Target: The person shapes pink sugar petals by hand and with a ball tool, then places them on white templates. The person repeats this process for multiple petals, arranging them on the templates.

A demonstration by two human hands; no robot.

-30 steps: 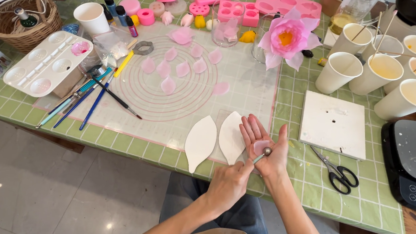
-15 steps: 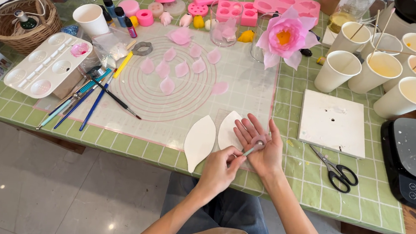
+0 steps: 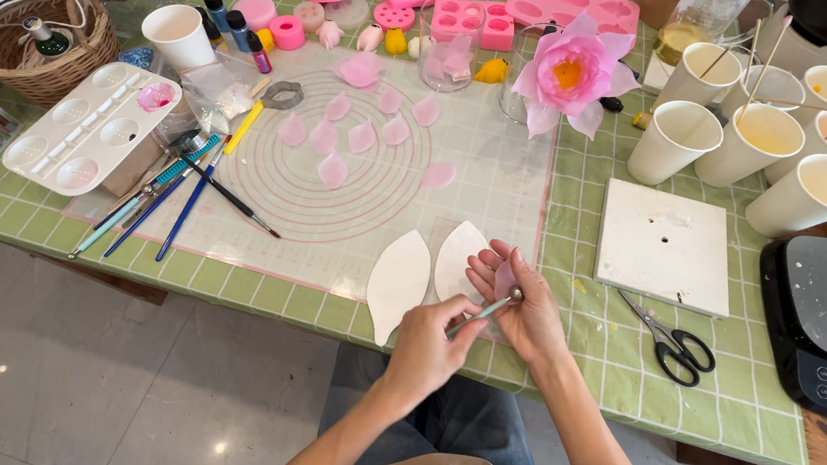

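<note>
Looking down, head view: we see both hands at the near edge of the bench point(image 3: 621, 370), which wears a green checked cloth.
Right hand point(image 3: 517, 306): ours, palm up and open wide, cradling a small pale pink petal point(image 3: 504, 278) on the fingers.
Left hand point(image 3: 423, 348): ours, closed narrow on a thin metal ball tool point(image 3: 487, 309), its rounded tip touching the petal in the right palm.
Petal's place: in the right palm, just above the bench's near edge, right of centre.
White leaf shapes point(image 3: 399, 283): two pointed white pieces lying flat just left of the hands, the right one partly hidden behind the fingers.
Mat point(image 3: 478, 183): a translucent sheet with pink ring markings, far of the hands; loose pink petals point(image 3: 342, 137) lie scattered on it.
Brushes point(image 3: 186, 208): several lie at the mat's left edge, beside a white palette point(image 3: 74, 128).
Finished flower point(image 3: 572, 72): large, pink with a yellow centre, standing at the far side.
White square board point(image 3: 667, 245): flat, right of the hands, with black-handled scissors point(image 3: 673, 340) just near of it.
Paper cups point(image 3: 790, 146): a cluster at far right, some holding sticks.
Scale point(image 3: 825, 318): black, at the right edge.
Basket point(image 3: 41, 45): wicker, far left.
</note>
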